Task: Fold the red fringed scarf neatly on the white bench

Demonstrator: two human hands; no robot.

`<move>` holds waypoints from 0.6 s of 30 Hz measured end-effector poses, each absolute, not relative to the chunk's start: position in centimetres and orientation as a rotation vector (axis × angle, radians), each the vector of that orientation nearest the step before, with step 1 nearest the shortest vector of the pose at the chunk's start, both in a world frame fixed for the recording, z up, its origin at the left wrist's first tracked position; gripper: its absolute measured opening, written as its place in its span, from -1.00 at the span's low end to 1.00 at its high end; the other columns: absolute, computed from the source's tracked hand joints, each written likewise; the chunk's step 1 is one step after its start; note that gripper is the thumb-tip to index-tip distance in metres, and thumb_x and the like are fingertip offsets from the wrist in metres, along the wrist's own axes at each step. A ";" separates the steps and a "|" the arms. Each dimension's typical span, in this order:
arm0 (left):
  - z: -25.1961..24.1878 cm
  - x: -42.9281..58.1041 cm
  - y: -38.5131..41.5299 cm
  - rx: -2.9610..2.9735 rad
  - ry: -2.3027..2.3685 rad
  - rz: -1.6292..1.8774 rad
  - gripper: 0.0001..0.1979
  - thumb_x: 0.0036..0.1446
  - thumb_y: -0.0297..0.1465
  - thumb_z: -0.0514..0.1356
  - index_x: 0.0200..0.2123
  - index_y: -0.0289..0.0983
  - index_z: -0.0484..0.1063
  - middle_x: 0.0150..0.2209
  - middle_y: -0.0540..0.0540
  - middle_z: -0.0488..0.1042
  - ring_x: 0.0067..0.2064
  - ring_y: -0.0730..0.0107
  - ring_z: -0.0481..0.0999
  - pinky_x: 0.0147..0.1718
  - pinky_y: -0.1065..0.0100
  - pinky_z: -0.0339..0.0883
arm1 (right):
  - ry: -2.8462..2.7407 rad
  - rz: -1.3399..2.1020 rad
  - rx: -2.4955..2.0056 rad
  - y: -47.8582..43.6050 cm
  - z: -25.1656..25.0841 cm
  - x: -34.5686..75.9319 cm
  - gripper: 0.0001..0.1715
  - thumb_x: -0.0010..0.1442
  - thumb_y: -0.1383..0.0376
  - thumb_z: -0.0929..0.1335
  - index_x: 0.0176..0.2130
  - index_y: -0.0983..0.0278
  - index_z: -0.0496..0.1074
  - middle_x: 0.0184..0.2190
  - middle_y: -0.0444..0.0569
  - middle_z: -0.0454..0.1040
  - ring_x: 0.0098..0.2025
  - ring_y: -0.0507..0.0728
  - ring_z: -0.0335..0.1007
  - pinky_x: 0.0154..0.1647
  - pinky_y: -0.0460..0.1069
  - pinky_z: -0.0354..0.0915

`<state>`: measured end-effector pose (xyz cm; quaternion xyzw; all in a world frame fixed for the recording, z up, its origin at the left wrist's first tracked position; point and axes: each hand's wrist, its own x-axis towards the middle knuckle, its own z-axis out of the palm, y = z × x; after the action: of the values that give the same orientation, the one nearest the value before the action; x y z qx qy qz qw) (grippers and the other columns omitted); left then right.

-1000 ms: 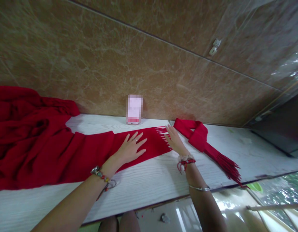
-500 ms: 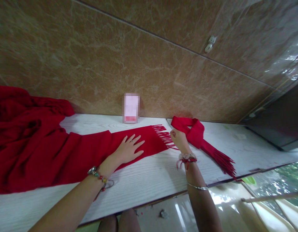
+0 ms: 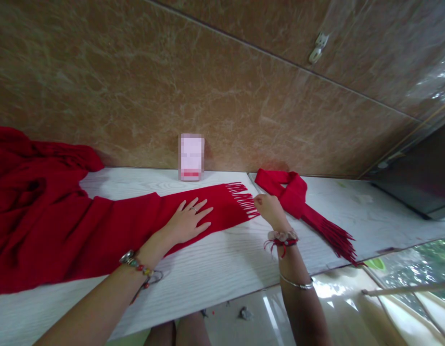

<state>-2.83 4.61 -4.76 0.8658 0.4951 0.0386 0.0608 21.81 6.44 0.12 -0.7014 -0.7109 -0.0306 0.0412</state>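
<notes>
A long red scarf (image 3: 222,204) lies flat along the white table, its fringe (image 3: 242,199) pointing right. My left hand (image 3: 189,221) presses down on it with the fingers spread, a short way from the fringed end. At the fringe tips my right hand (image 3: 269,209) is closed, thumb and fingers curled together on the strands; how many strands it pinches is hidden. Just right of that hand, a second red scarf (image 3: 292,194) lies folded into a loop, with its tassels (image 3: 334,235) trailing toward the table's front edge.
A heap of red cloth (image 3: 23,211) covers the left of the white table (image 3: 215,269). A blurred-out pink and white card or box (image 3: 191,156) leans on the brown marbled wall (image 3: 215,86). A dark appliance-like block (image 3: 417,178) stands at far right.
The camera view has shifted slightly. Fringe strands that stuck out below my right hand now lie closer in with the others. My left hand stays flat on the scarf.
</notes>
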 end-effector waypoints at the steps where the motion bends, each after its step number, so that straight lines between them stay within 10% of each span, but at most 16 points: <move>1: -4.7 -2.8 4.6 2.617 1.501 0.105 -0.51 0.18 -0.12 -0.11 0.17 -0.06 0.07 0.25 -0.05 -0.01 0.26 0.14 -0.10 0.15 0.01 -0.19 | -2.231 -0.045 -2.066 6.5 0.1 21.6 -0.65 0.12 0.40 0.16 -0.36 0.32 0.51 -0.41 0.07 0.54 -0.37 0.12 0.44 -0.41 -0.10 0.19; 18: -4.5 -2.8 4.6 2.604 1.496 0.093 -0.51 0.18 -0.13 -0.09 0.17 -0.07 0.07 0.25 -0.05 -0.01 0.25 0.11 -0.08 0.15 -0.01 -0.21 | -2.459 0.136 -1.917 7.4 -2.0 22.7 -0.77 -0.08 0.53 0.28 -0.44 0.29 0.46 -0.36 -0.04 0.51 -0.29 0.05 0.38 -0.27 -0.12 0.23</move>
<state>-2.79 4.61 -4.51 0.8647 0.4967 0.0310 0.0684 22.69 7.36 -2.04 -0.6142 -0.7879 0.0435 0.0105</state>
